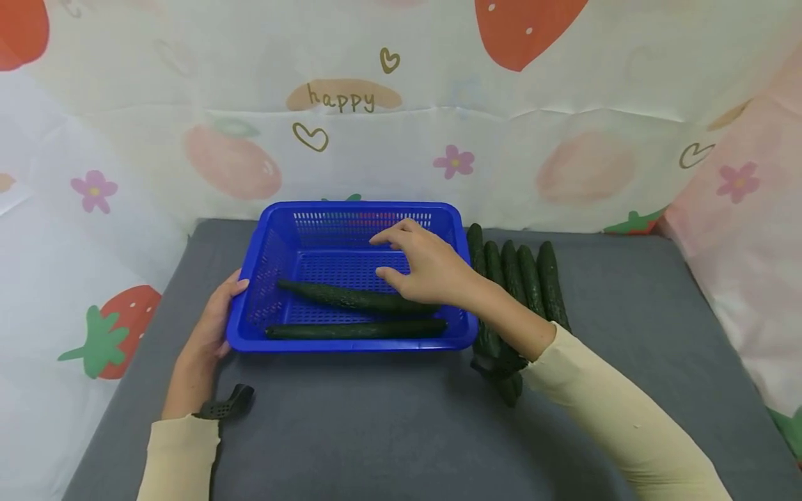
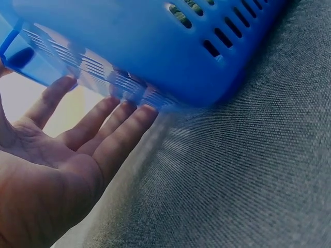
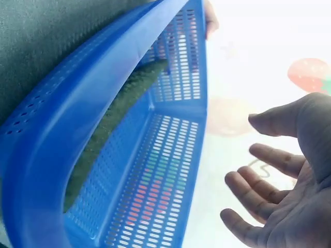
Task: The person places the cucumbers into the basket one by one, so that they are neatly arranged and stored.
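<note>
A blue plastic basket with slotted walls stands on the table. Inside it lie two dark green cucumbers: a bumpy, slightly bent cucumber and, nearer the front wall, a straighter cucumber. My left hand holds the basket's left side, thumb over the rim; in the left wrist view its long fingers touch the outer wall. Above the basket's right half hovers my right hand, thumb and fingers spread apart and holding nothing. The right wrist view shows that hand apart from the basket.
Several more cucumbers lie side by side right of the basket, partly hidden under my right forearm. Grey cloth covers the table. A fruit-patterned curtain hangs along the back and sides.
</note>
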Motion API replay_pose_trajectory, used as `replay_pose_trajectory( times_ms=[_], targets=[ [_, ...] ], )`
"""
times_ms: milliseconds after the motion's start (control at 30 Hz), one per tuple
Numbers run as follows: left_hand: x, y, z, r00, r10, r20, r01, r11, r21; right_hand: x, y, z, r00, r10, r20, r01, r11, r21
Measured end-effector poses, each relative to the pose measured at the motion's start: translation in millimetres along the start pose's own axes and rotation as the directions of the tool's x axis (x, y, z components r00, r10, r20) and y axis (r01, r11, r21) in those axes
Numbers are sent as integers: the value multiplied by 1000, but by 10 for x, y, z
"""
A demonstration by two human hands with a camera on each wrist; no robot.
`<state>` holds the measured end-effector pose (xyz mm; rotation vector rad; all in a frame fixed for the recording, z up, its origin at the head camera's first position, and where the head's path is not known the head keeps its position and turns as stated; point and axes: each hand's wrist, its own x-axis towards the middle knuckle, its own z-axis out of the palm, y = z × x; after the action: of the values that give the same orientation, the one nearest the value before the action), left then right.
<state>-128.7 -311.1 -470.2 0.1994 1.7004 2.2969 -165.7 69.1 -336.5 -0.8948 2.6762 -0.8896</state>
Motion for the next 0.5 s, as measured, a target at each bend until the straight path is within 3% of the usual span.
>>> replay_pose_trajectory(
  times_ms=[500],
  targets=[
    [15, 10, -21, 1000, -30, -6, 30, 996, 83, -171, 195, -57, 999, 26, -46, -25, 999, 34]
  ],
)
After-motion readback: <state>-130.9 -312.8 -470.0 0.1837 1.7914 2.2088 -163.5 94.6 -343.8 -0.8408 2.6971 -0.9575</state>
